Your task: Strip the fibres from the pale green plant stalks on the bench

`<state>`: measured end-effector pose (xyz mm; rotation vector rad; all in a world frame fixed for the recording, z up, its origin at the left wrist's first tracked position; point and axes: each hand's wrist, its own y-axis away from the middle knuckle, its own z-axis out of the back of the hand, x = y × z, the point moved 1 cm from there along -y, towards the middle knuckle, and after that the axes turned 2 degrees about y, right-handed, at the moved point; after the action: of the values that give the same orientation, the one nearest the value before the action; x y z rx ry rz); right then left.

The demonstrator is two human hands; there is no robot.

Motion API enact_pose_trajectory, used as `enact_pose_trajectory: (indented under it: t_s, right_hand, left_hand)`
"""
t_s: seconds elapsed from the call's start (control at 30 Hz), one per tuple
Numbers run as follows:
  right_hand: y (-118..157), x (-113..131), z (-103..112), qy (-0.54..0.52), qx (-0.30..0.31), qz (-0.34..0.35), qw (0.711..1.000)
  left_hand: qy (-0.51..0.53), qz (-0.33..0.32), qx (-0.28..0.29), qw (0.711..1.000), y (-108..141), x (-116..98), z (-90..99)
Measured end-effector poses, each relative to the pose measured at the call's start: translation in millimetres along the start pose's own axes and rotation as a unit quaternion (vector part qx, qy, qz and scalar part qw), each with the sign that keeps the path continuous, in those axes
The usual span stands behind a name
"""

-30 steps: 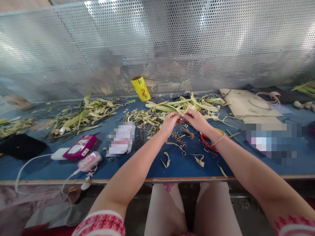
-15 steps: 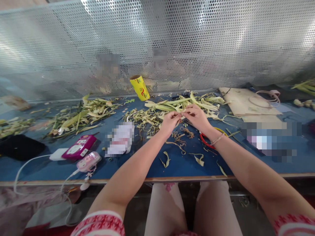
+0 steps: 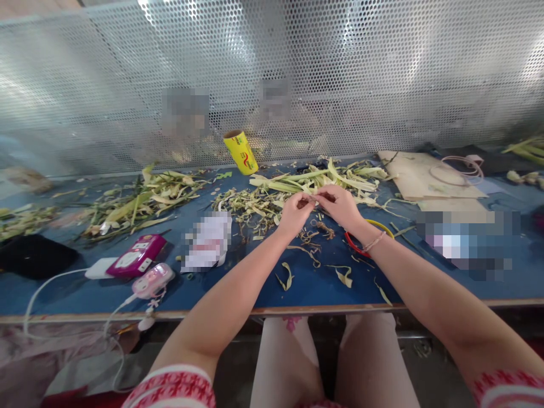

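My left hand (image 3: 294, 215) and my right hand (image 3: 341, 208) meet fingertip to fingertip above the blue tabletop (image 3: 250, 292). Both are closed in a pinch; whatever lies between the fingertips is too small to make out. Just beyond them lies a heap of pale green stalks and leaf strips (image 3: 284, 184). Small dry flower-like scraps (image 3: 246, 207) spread to the left of my left hand. Brown curled strands (image 3: 325, 228) lie below my hands. Near my right wrist rests a red and yellow ring (image 3: 352, 245), partly covered by the arm.
A tilted yellow roll (image 3: 241, 156) stands at the back before a perforated metal screen (image 3: 361, 73). Leftward are another plant heap (image 3: 136, 207), a magenta device (image 3: 138, 256), a pink charging gadget (image 3: 153, 280) and a black object (image 3: 36, 256). Flat cardboard (image 3: 425, 175) lies right.
My right hand's fingers have curled in and dipped slightly. Both hands stay pinched together in nearly the same place; the objects on the table have not moved.
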<state>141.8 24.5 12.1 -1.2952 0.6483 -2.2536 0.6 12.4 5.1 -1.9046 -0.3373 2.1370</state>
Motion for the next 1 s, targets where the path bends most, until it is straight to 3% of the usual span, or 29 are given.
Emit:
enact_pose_trajectory:
  t_s: [0.2, 0.5, 0.67, 0.8, 1.0]
  right_hand:
    - [0, 3, -1, -0.090, 0.026, -0.082, 0.992]
    - [0, -1, -2, -0.117, 0.039, -0.097, 0.988]
    - [-3, -9, -5, -0.134, 0.062, -0.103, 0.984]
    - [-3, -15, -9, -0.167, 0.097, -0.142, 0.971]
    - [-5, -21, -13, -0.189, 0.087, -0.184, 0.961]
  left_hand:
    - [-0.050, -0.048, -0.007, 0.998, 1, 0, 0.1]
    - [-0.058, -0.051, -0.020, 0.997, 2, -2, 1.0]
    - [0.042, 0.027, -0.020, 0.999, -5, 11, 0.9]
    - [0.177, 0.077, -0.018, 0.981, -10, 19, -1.0]
    - [0.247, 0.084, 0.025, 0.965, -10, 19, -1.4]
